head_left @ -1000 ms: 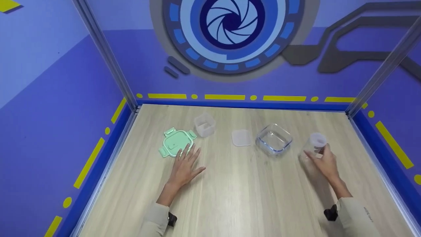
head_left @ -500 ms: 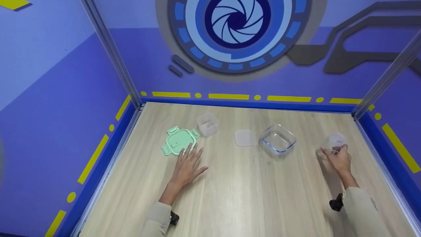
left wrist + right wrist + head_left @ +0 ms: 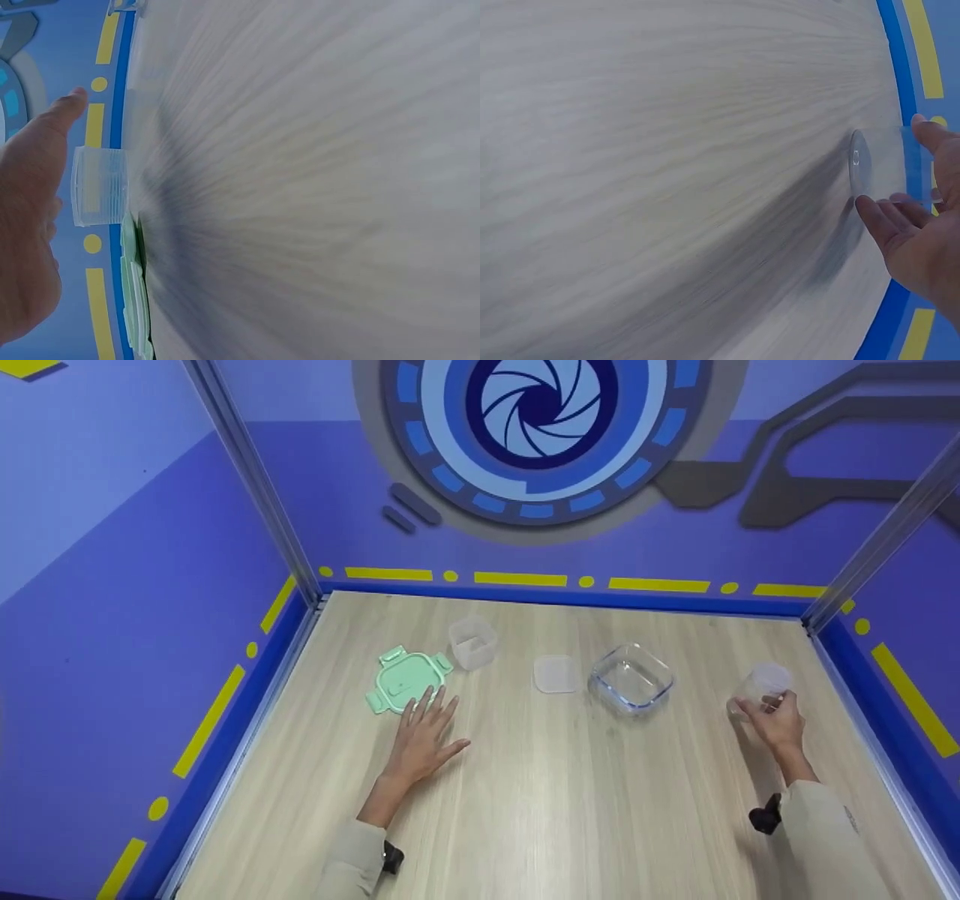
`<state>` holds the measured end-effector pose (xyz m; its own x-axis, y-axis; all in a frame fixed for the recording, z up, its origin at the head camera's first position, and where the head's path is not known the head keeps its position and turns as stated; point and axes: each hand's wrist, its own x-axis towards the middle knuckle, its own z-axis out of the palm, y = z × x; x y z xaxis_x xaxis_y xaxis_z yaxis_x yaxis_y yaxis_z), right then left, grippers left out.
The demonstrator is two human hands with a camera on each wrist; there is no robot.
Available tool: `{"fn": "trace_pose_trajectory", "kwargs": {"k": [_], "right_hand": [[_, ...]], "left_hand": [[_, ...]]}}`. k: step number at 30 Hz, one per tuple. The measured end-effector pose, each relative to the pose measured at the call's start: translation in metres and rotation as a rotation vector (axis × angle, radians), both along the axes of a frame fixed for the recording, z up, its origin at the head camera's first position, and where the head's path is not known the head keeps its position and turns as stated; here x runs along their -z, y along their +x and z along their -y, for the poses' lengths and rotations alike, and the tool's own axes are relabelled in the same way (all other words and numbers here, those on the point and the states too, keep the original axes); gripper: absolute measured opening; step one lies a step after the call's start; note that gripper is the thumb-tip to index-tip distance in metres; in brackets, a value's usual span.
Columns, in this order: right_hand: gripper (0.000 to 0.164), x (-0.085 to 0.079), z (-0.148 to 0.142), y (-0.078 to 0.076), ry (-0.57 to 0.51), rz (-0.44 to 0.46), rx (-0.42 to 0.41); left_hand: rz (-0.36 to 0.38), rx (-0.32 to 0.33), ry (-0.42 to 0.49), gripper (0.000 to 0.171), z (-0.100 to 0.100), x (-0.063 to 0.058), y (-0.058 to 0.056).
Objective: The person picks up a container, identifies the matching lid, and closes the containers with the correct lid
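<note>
My right hand [image 3: 780, 727] holds a clear round plastic cup [image 3: 763, 684] near the right side of the table, thumb on one side and fingers on the other. In the right wrist view the cup's round base [image 3: 859, 161] faces the tabletop, with a dark shadow beside it. My left hand [image 3: 422, 741] lies with its fingers spread and straight, holding nothing. Its fingertips overlap the near edge of a green clip-on lid [image 3: 401, 679]. Behind that lid stands a small translucent square container [image 3: 472, 649], also visible in the left wrist view beyond my thumb.
A square glass container [image 3: 632, 682] stands right of the table's middle, between my hands. Left of it lies a flat translucent square lid [image 3: 555, 675]. Purple-blue walls with metal corner posts [image 3: 259, 480] enclose the wooden table [image 3: 570, 795].
My right hand has moved the cup to the right, away from the glass container, and over the last half second it has hardly moved. My left hand stays by the green lid.
</note>
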<state>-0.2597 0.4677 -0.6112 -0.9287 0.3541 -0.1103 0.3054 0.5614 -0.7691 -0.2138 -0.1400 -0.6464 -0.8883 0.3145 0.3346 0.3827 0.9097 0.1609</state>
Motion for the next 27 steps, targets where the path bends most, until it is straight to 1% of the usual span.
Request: {"fn": "trace_pose_trajectory", "kwargs": {"k": [4,8,12,16,20,22,25,27], "right_hand": [[0.084,-0.001,-0.002,0.001,-0.005,0.029,-0.009],[0.086,-0.004,-0.003,0.002,-0.031,0.048,-0.025],[0.091,-0.007,-0.003,0.001,-0.057,0.061,-0.043],[0.096,-0.009,-0.003,0.003,-0.053,0.079,-0.064],[0.096,-0.009,-0.006,0.013,-0.069,0.098,-0.068],[0.094,-0.008,-0.009,0.02,-0.114,0.096,-0.057],[0.088,-0.006,-0.011,0.034,-0.164,0.076,-0.039],[0.082,-0.004,-0.011,0.042,-0.181,0.052,-0.038]], "left_hand": [[0.027,0.0,-0.012,0.079,0.001,0.0,0.0],[0.037,0.001,-0.005,0.079,0.002,0.0,-0.001],[0.039,0.002,0.027,0.079,0.003,0.0,-0.002],[0.045,-0.001,0.06,0.079,0.004,0.0,-0.005],[0.074,-0.004,0.067,0.079,0.004,0.0,-0.01],[0.099,-0.005,0.063,0.079,0.003,-0.001,-0.015],[0.141,0.001,0.057,0.08,0.0,-0.004,-0.024],[0.158,0.006,0.071,0.081,-0.001,-0.007,-0.032]]}}
